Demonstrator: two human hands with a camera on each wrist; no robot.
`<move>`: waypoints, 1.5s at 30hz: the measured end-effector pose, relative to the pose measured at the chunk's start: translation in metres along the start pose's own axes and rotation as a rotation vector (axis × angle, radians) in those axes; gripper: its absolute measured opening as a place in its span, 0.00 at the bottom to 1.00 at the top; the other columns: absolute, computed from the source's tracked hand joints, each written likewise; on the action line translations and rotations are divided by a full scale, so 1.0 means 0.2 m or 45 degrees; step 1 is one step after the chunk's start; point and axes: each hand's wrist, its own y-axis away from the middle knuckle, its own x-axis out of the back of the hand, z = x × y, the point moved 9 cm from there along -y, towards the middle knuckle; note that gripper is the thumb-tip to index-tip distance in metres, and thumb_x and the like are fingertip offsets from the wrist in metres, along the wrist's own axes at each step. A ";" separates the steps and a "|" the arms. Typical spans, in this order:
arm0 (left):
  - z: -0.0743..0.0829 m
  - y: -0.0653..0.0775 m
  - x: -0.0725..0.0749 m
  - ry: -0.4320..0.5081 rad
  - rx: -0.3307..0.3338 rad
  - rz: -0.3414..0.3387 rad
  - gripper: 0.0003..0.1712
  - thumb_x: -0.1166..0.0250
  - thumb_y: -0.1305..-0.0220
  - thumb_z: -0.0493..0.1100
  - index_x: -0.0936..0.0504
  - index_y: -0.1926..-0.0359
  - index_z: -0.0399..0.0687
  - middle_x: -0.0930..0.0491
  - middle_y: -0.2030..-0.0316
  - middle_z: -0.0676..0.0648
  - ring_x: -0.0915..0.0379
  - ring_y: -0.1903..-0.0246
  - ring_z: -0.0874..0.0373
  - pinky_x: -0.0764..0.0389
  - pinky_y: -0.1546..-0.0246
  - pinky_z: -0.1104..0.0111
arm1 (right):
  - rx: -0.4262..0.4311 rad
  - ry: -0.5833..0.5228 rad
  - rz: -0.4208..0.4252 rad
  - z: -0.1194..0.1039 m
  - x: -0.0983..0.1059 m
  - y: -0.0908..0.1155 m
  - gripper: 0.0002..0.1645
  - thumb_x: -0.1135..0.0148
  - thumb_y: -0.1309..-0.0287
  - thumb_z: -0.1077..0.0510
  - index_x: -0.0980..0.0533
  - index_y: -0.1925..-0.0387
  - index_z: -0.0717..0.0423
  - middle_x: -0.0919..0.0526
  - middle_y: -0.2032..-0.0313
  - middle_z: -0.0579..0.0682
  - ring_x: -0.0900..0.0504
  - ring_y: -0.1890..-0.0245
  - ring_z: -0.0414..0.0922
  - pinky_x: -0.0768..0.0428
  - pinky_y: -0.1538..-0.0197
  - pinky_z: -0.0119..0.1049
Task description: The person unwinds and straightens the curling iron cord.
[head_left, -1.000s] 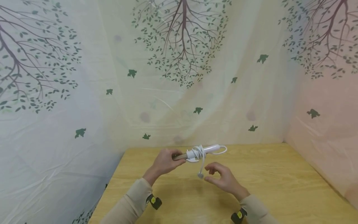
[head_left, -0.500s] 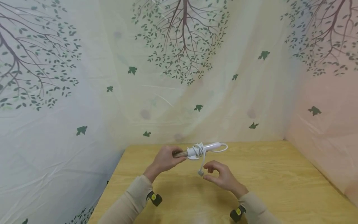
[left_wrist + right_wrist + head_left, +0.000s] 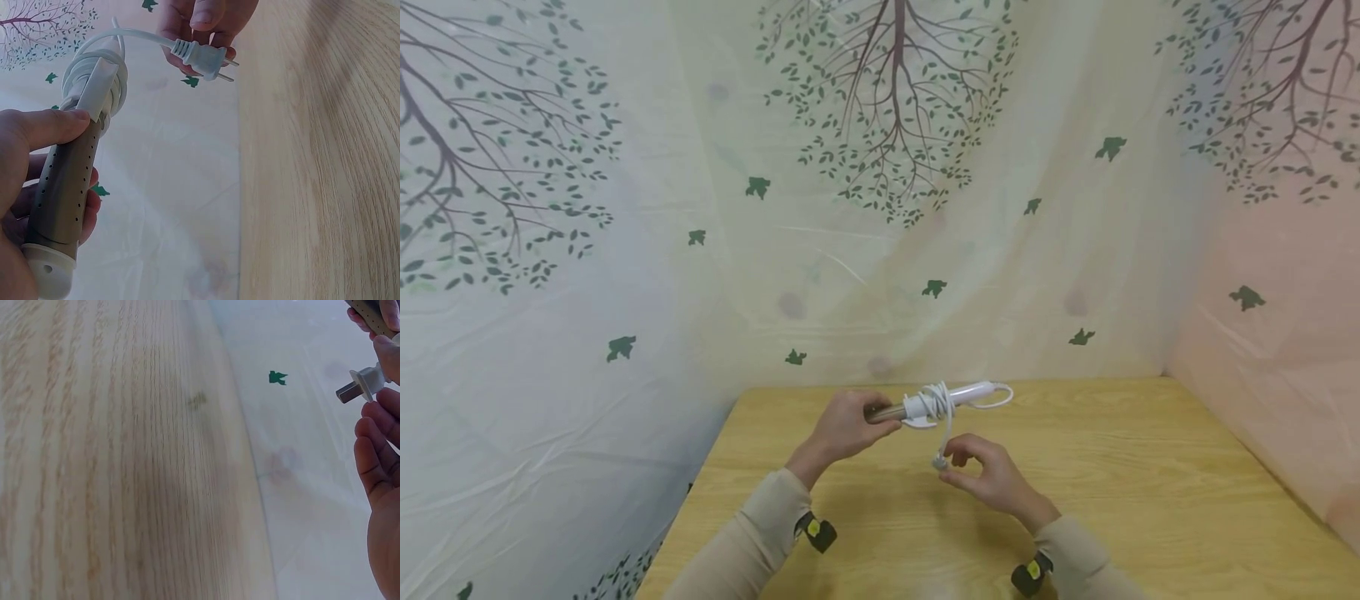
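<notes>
Nearest me, a beige sleeve [image 3: 741, 533] runs in along each arm. Beyond the cuffs, I have the left hand [image 3: 842, 429] wrapped around the perforated brown barrel of a curling iron [image 3: 72, 169], held above the table [image 3: 1150, 483]. My right hand [image 3: 996, 479] is partly open, thumb and fingers about the two-pin plug [image 3: 206, 60]; whether they pinch it, I can't tell. White cord [image 3: 936, 402] coils around the iron's handle. Behind hangs a leaf-printed cloth [image 3: 850, 275].
</notes>
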 end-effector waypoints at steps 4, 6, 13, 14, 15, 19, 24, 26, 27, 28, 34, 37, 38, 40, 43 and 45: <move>0.00 0.00 -0.01 0.005 -0.011 0.001 0.12 0.27 0.45 0.48 0.14 0.63 0.47 0.16 0.71 0.54 0.29 0.78 0.68 0.27 0.75 0.74 | 0.009 -0.011 -0.008 -0.01 -0.01 0.00 0.17 0.27 0.55 0.71 0.22 0.61 0.64 0.16 0.66 0.56 0.21 0.71 0.52 0.20 0.66 0.40; 0.00 0.00 -0.01 0.001 -0.016 0.000 0.12 0.26 0.45 0.48 0.14 0.63 0.47 0.16 0.71 0.54 0.29 0.78 0.68 0.27 0.75 0.74 | 0.019 -0.020 -0.012 -0.01 -0.01 0.00 0.16 0.28 0.55 0.71 0.22 0.62 0.64 0.17 0.66 0.56 0.21 0.71 0.52 0.20 0.66 0.40; 0.01 0.00 -0.01 -0.003 0.000 -0.010 0.13 0.27 0.45 0.49 0.14 0.62 0.47 0.15 0.70 0.53 0.28 0.77 0.68 0.27 0.73 0.74 | -0.038 -0.037 -0.018 0.03 -0.04 0.00 0.14 0.28 0.53 0.70 0.21 0.63 0.63 0.15 0.66 0.55 0.19 0.70 0.52 0.19 0.65 0.41; 0.00 0.00 -0.01 0.003 0.006 -0.013 0.13 0.27 0.45 0.49 0.14 0.62 0.47 0.15 0.70 0.53 0.28 0.77 0.68 0.27 0.73 0.74 | -0.043 -0.032 -0.016 0.04 -0.04 0.00 0.14 0.28 0.53 0.70 0.21 0.63 0.62 0.15 0.65 0.54 0.19 0.70 0.52 0.19 0.65 0.41; 0.00 0.00 -0.01 0.010 0.011 -0.015 0.13 0.27 0.45 0.49 0.14 0.62 0.47 0.15 0.70 0.53 0.28 0.77 0.68 0.26 0.73 0.74 | -0.047 -0.030 -0.011 0.06 -0.05 0.01 0.13 0.28 0.53 0.70 0.21 0.64 0.61 0.15 0.65 0.53 0.19 0.70 0.51 0.19 0.65 0.41; 0.01 0.00 -0.01 0.028 0.006 -0.014 0.12 0.27 0.45 0.48 0.14 0.62 0.47 0.15 0.71 0.54 0.28 0.77 0.68 0.26 0.74 0.74 | -0.047 -0.010 0.000 0.15 -0.09 0.03 0.12 0.28 0.52 0.68 0.21 0.66 0.54 0.15 0.64 0.48 0.20 0.69 0.43 0.20 0.65 0.37; 0.02 0.00 0.00 0.034 -0.005 0.003 0.12 0.26 0.45 0.48 0.14 0.63 0.48 0.16 0.71 0.54 0.28 0.77 0.68 0.27 0.75 0.74 | -0.051 -0.013 -0.011 0.22 -0.11 0.06 0.11 0.29 0.48 0.63 0.21 0.66 0.46 0.16 0.64 0.43 0.21 0.68 0.35 0.20 0.64 0.35; 0.01 0.00 0.00 0.034 -0.007 0.010 0.12 0.26 0.45 0.48 0.14 0.63 0.48 0.16 0.71 0.54 0.28 0.77 0.68 0.27 0.74 0.73 | -0.055 -0.016 -0.015 0.22 -0.10 0.06 0.11 0.29 0.48 0.63 0.21 0.65 0.46 0.16 0.65 0.42 0.22 0.68 0.34 0.20 0.64 0.35; 0.01 0.00 0.00 0.033 -0.008 0.012 0.12 0.26 0.45 0.48 0.14 0.63 0.48 0.16 0.71 0.54 0.28 0.77 0.68 0.27 0.74 0.73 | -0.052 -0.014 -0.014 0.22 -0.10 0.07 0.11 0.29 0.48 0.64 0.21 0.65 0.46 0.16 0.65 0.42 0.21 0.68 0.34 0.20 0.64 0.35; 0.01 0.00 0.00 0.028 -0.007 0.014 0.12 0.26 0.45 0.48 0.14 0.63 0.48 0.16 0.71 0.54 0.28 0.77 0.68 0.26 0.74 0.74 | -0.049 -0.010 -0.011 0.21 -0.10 0.07 0.12 0.29 0.49 0.64 0.20 0.65 0.47 0.16 0.66 0.42 0.21 0.68 0.34 0.20 0.64 0.35; -0.01 0.01 -0.01 0.010 -0.025 0.022 0.12 0.26 0.46 0.48 0.14 0.64 0.47 0.16 0.71 0.54 0.27 0.76 0.68 0.26 0.73 0.74 | -0.019 -0.001 0.013 0.12 -0.03 0.08 0.12 0.29 0.53 0.71 0.20 0.66 0.56 0.16 0.69 0.49 0.20 0.71 0.40 0.19 0.67 0.37; -0.02 0.01 -0.01 0.011 -0.024 0.024 0.12 0.26 0.46 0.47 0.14 0.64 0.46 0.16 0.71 0.53 0.27 0.75 0.68 0.26 0.72 0.74 | -0.013 0.021 0.025 0.06 0.02 0.08 0.12 0.29 0.53 0.73 0.20 0.67 0.59 0.16 0.69 0.50 0.20 0.72 0.41 0.19 0.68 0.38; -0.02 0.02 -0.01 0.011 -0.023 0.025 0.12 0.26 0.46 0.47 0.14 0.64 0.47 0.16 0.71 0.53 0.27 0.75 0.68 0.26 0.72 0.74 | -0.012 0.029 0.029 0.05 0.04 0.08 0.12 0.30 0.53 0.73 0.20 0.67 0.59 0.16 0.69 0.50 0.20 0.72 0.41 0.19 0.68 0.37; -0.03 0.02 -0.01 0.013 -0.012 0.020 0.12 0.26 0.46 0.47 0.14 0.64 0.47 0.16 0.70 0.54 0.26 0.75 0.68 0.25 0.71 0.74 | -0.019 0.033 0.034 0.04 0.07 0.09 0.11 0.30 0.53 0.73 0.19 0.67 0.59 0.16 0.70 0.51 0.20 0.72 0.41 0.19 0.68 0.38; -0.03 0.03 0.00 0.010 -0.008 0.024 0.11 0.26 0.46 0.47 0.14 0.64 0.47 0.15 0.70 0.54 0.26 0.74 0.67 0.25 0.71 0.73 | -0.013 0.038 0.056 0.03 0.13 0.10 0.11 0.31 0.53 0.74 0.20 0.67 0.60 0.16 0.71 0.52 0.20 0.73 0.40 0.20 0.69 0.36; -0.04 0.03 0.01 0.007 -0.001 0.028 0.12 0.26 0.47 0.47 0.14 0.63 0.47 0.15 0.70 0.53 0.26 0.75 0.67 0.25 0.71 0.73 | -0.014 0.045 0.069 0.03 0.16 0.10 0.12 0.31 0.54 0.74 0.20 0.67 0.60 0.16 0.72 0.52 0.21 0.73 0.40 0.21 0.69 0.35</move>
